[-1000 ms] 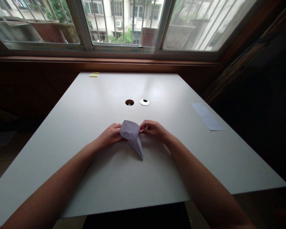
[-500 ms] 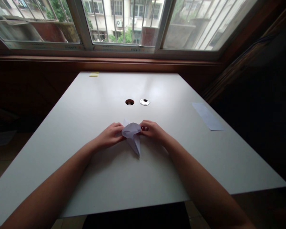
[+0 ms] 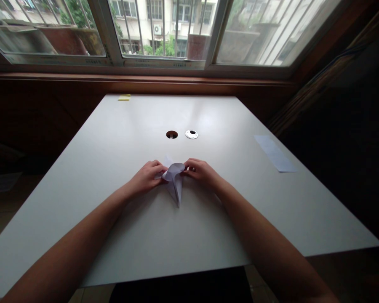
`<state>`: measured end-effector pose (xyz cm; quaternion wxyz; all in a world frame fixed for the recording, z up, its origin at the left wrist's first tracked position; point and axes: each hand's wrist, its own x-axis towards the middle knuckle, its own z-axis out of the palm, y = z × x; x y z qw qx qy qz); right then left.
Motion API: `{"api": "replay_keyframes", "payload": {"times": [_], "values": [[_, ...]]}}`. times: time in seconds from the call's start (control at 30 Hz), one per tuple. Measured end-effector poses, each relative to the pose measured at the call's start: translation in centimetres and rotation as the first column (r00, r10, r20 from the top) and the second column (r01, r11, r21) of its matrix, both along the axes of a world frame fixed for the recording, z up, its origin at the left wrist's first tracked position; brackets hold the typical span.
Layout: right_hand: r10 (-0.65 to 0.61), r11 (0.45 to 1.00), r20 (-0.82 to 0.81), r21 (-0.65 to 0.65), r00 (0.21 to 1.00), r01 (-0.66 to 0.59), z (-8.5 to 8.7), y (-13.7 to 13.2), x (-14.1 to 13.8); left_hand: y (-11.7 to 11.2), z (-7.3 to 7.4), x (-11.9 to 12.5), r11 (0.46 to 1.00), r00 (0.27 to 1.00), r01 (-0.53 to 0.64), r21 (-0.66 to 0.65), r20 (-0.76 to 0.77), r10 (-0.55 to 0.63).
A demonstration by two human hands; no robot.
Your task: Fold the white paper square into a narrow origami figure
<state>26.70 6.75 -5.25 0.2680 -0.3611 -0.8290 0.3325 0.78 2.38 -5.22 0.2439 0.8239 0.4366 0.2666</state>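
Note:
A folded piece of white paper (image 3: 174,181) with a point aimed toward me lies on the white table (image 3: 151,235). My left hand (image 3: 147,177) pinches its left upper edge, fingers curled. My right hand (image 3: 201,172) pinches the right upper edge, fingers curled too. The paper's top flap curves up between the two hands.
A round cable hole (image 3: 172,134) and its loose white cap (image 3: 191,134) lie beyond the hands. A strip of white paper (image 3: 274,153) sits near the right edge. A yellow sticky pad (image 3: 124,98) rests at the far left corner. Windows (image 3: 164,29) stand behind the table.
The paper's wide top flap has been folded inward between my hands, so the shape looks narrower. Both hands have moved slightly closer together.

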Motion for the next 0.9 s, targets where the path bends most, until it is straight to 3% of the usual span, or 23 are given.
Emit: {"api": "replay_keyframes", "payload": {"times": [0.27, 0.47, 0.9], "values": [[-0.057, 0.997, 0.052, 0.062, 0.997, 0.054, -0.1, -0.3, -0.6, 0.3, -0.3, 0.1, 1.0, 0.998, -0.022, -0.02, 0.05, 0.023], [-0.099, 0.992, 0.083, 0.093, 0.992, 0.091, -0.4, -0.5, -1.1, 0.1, -0.5, 0.6, 0.99, 0.993, -0.103, 0.093, -0.051, 0.108], [-0.2, 0.96, 0.238, 0.241, 0.951, 0.142, -0.6, -1.3, -2.3, 0.1, -1.2, 0.9, 0.971, 0.969, -0.129, 0.2, -0.184, 0.166]]}}
